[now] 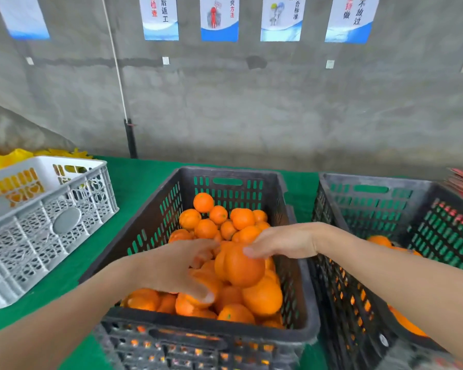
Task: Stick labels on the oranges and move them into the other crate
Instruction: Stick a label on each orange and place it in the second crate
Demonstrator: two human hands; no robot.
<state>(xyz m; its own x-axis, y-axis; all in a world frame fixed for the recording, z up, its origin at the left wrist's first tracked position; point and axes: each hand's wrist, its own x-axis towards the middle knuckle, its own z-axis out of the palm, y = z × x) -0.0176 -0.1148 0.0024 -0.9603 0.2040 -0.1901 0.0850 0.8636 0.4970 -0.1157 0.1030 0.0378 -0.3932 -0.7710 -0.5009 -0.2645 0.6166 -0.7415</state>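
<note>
On the far left, well apart from both hands, stands a pale grey perforated plastic crate (pixel 51 222) on the green table cover (pixel 134 177); it does not seem to be part of the next move.

The left hand (pixel 171 265) reaches into the middle black slotted plastic crate (pixel 155 209), which is full of fruit. Its thumb (pixel 206 296) rests on a lower fruit, and its blurred fingertips point right, toward the large ribbed orange (pixel 242 268). We cannot tell whether this hand grips something or only touches.

The large ribbed orange is raised above the pile, just right of the left fingertips and directly under the right hand (pixel 284 240). The thumb of the right hand (pixel 249 252) lies on its top, and the other fingers go behind it, out of sight. We judge that the right hand holds it. We see no label on it.

To the right of the right hand stands the second black slotted plastic crate (pixel 385 198), with only a few loose oranges (pixel 380 240) inside. So the right hand is the nearer one for the transfer, and the way goes rightward over the two touching rims.
</note>
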